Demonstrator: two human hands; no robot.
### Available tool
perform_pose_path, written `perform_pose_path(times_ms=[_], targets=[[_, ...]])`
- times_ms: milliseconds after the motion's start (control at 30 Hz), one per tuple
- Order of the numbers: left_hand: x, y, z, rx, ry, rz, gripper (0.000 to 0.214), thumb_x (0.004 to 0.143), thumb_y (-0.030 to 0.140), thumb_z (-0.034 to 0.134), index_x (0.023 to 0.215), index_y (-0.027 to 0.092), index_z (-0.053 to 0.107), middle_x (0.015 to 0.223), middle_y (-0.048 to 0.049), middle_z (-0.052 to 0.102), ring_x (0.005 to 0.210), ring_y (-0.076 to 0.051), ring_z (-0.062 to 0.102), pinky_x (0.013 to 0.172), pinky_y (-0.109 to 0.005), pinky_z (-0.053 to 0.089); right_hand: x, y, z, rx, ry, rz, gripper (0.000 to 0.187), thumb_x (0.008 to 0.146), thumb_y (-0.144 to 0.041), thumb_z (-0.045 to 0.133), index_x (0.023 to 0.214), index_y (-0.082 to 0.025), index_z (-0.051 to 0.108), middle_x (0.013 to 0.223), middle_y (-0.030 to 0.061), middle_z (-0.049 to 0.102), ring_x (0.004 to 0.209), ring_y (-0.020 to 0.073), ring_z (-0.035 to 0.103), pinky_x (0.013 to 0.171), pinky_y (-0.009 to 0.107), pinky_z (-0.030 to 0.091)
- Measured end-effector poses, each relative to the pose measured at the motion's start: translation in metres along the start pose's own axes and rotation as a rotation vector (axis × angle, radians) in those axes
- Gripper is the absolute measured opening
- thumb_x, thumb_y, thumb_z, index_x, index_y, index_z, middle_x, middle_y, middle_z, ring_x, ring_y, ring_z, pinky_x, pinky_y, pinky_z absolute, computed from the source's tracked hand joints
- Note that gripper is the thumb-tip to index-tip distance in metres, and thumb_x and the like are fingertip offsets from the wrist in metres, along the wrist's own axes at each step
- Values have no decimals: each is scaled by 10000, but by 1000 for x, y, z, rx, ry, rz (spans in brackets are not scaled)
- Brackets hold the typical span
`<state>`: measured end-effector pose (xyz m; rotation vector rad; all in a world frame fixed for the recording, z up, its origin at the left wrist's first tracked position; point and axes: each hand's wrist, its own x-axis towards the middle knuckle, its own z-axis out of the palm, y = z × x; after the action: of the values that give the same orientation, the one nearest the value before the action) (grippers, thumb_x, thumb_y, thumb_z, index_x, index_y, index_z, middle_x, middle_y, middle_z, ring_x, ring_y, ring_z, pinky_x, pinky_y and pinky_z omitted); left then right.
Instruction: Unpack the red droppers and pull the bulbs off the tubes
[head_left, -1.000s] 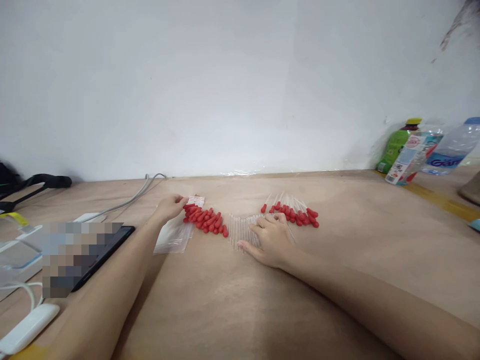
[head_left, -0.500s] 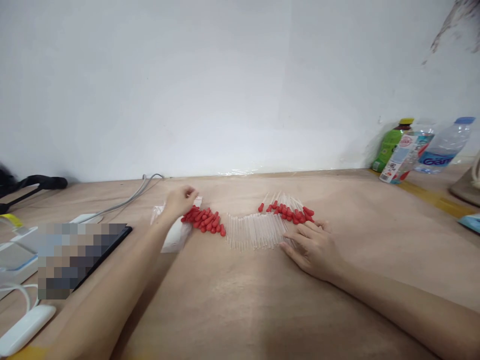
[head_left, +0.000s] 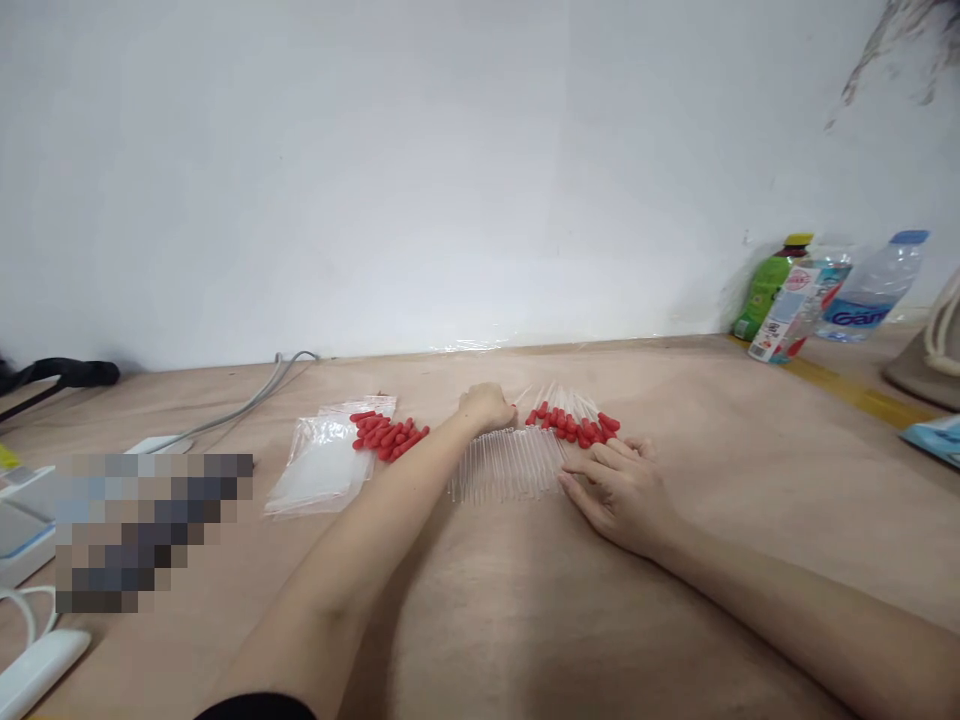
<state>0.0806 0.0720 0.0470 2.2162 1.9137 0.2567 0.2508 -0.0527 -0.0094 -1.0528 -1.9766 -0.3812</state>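
Note:
A row of thin clear glass tubes [head_left: 510, 465] lies side by side on the wooden table. Beyond its right end is a cluster of red rubber bulbs [head_left: 574, 425], with thin clear tubes fanning out behind them. Loose red bulbs [head_left: 382, 435] are heaped to the left. My left hand [head_left: 486, 405] is closed above the far edge of the row; a bit of red shows at its fingertips, the rest being hidden. My right hand [head_left: 619, 495] rests on the table, fingers loosely extended and thumb apart, its fingertips at the row's right end.
Clear plastic zip bags [head_left: 319, 470] lie under and beside the left heap. Farther left are a blurred-out flat object [head_left: 150, 530], a grey cable [head_left: 255, 400] and a white device [head_left: 45, 670]. Bottles [head_left: 874, 295] and a carton-patterned bottle [head_left: 795, 310] stand back right.
My left hand has moved right from the heap of red bulbs to the fanned cluster, uncovering the plastic bags. My right hand stays nearly in place. The view has shifted slightly.

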Motion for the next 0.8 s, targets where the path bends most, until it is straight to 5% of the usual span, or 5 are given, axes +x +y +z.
perform_pose_path(times_ms=[133,233,333,600,800], targets=[[-20,-11,-9,19,199,149,216,788,340,487,779,157,601,836,-82,647,831,-214,589,722,-306,426,-1,3,1,-36,54,30,148,776,-257,549,876,-204,644,749,22,599,706,142,526,730,322,301],[-53,-27,-10,34,289,307,157,827,308,472,869,180,555,921,-40,623,898,-180,550,829,-308,379,0,6,0,-80,117,25,382,776,-277,554,1142,-168,538,1051,100,585,929,200,539,797,340,348],[-91,-44,-1,84,400,602,175,861,316,443,831,168,532,824,-34,615,811,-175,537,764,-322,369,3,5,-1,-81,105,-61,514,786,-318,549,1257,-150,430,1216,126,518,1094,229,483,922,384,330],[-130,-63,29,-45,552,811,81,833,240,519,808,164,531,775,-29,623,732,-155,530,688,-310,371,4,-6,2,59,-52,-218,159,817,-312,543,920,-240,641,1068,26,636,1106,216,502,1036,496,178],[-126,-54,31,-36,571,893,221,818,268,565,1021,182,557,1074,-51,630,1041,-198,532,889,-356,374,2,-10,2,139,-47,-239,125,807,-272,556,888,-262,650,944,-11,673,1031,189,543,1032,484,208]])
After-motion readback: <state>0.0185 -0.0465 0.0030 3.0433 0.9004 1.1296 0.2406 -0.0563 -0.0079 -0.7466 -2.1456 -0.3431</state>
